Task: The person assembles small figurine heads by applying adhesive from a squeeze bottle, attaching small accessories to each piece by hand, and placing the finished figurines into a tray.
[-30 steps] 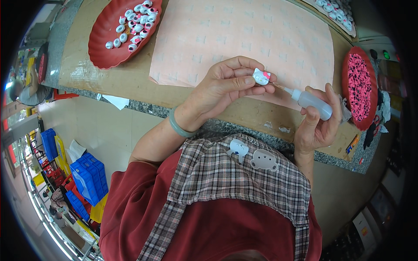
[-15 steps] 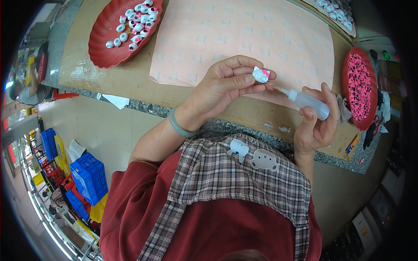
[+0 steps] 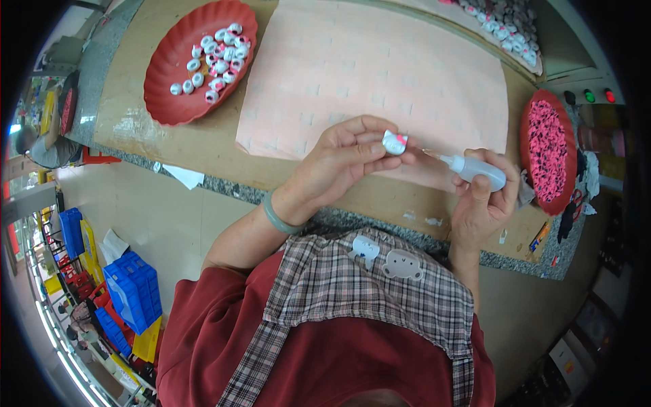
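Between the thumb and fingers of my left hand (image 3: 346,149) is a small white cat-head figurine (image 3: 394,142) with a pink bow. My right hand (image 3: 485,200) is wrapped round a translucent squeeze bottle (image 3: 480,172), tilted so that its thin nozzle points left at the figurine. A small gap lies between the nozzle tip and the left fingertips. Both hands are over the near edge of a pale pink sheet (image 3: 319,61) spread on the table.
A red scalloped tray (image 3: 166,88) with several white and pink pieces stands at the far left. Another red tray (image 3: 525,146), at the right, holds many pink and black bits. White pieces (image 3: 505,34) lie at the back right. Blue crates (image 3: 135,292) stand on the floor at left.
The view has shifted a little, so the trays and sheet appear lower. The bottle has turned nearer to level, and my right fingers have closed more round it. The figurine stays in my left hand.
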`<action>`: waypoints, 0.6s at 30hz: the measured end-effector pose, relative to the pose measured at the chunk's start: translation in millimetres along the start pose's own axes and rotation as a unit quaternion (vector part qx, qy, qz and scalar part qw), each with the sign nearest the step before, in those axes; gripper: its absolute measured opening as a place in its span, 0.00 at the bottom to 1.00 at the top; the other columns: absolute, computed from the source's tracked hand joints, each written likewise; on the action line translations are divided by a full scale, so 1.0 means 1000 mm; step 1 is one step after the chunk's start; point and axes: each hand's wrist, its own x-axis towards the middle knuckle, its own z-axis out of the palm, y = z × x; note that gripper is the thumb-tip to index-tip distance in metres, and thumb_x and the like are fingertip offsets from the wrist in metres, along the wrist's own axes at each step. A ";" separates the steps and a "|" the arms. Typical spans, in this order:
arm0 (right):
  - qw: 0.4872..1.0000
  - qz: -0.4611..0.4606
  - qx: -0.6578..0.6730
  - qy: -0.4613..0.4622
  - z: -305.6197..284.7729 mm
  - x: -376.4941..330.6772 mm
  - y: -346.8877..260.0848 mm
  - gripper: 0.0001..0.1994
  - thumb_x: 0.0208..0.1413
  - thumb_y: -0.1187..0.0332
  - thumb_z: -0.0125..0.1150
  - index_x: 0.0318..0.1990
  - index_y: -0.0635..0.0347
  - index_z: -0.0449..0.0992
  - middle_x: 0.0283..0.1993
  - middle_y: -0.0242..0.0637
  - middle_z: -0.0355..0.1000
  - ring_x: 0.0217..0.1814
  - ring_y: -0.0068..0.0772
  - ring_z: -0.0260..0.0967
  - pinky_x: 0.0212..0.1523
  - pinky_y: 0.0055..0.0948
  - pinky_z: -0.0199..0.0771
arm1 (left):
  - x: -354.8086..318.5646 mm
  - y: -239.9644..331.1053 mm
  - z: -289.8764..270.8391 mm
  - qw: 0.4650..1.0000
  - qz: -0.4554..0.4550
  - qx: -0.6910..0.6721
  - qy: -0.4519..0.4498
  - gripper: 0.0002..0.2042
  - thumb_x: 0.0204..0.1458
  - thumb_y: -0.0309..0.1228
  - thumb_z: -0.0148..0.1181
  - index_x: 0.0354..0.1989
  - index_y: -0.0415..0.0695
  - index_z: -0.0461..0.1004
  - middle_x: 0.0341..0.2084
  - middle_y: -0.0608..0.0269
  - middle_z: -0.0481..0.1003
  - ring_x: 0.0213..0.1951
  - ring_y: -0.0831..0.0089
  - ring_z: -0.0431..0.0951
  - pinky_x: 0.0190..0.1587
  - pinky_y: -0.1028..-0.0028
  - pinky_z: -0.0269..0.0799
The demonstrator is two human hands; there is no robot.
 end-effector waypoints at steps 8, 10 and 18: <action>0.982 0.177 0.014 -0.059 0.010 0.036 0.010 0.11 0.52 0.74 0.60 0.40 0.60 0.65 0.39 0.36 0.67 0.31 0.24 0.68 0.27 0.21 0.68 | -0.009 0.008 -0.004 1.000 -0.001 -0.009 0.013 0.11 0.55 0.22 0.52 0.47 0.38 0.69 0.47 0.47 0.72 0.48 0.62 0.75 0.51 0.72 0.72; 0.975 0.209 -0.004 -0.076 0.011 0.052 0.013 0.09 0.51 0.75 0.59 0.37 0.59 0.65 0.38 0.34 0.67 0.31 0.23 0.68 0.27 0.21 0.68 | -0.008 0.011 -0.006 1.000 0.002 -0.005 0.010 0.11 0.55 0.22 0.52 0.47 0.38 0.69 0.46 0.47 0.72 0.47 0.62 0.75 0.51 0.72 0.72; 0.944 0.183 -0.234 -0.147 0.016 0.147 0.054 0.08 0.52 0.75 0.57 0.41 0.59 0.72 0.26 0.29 0.68 0.22 0.18 0.66 0.24 0.19 0.68 | -0.009 0.019 -0.013 1.000 -0.002 -0.010 0.023 0.11 0.55 0.23 0.52 0.47 0.39 0.69 0.46 0.47 0.73 0.47 0.62 0.76 0.51 0.72 0.72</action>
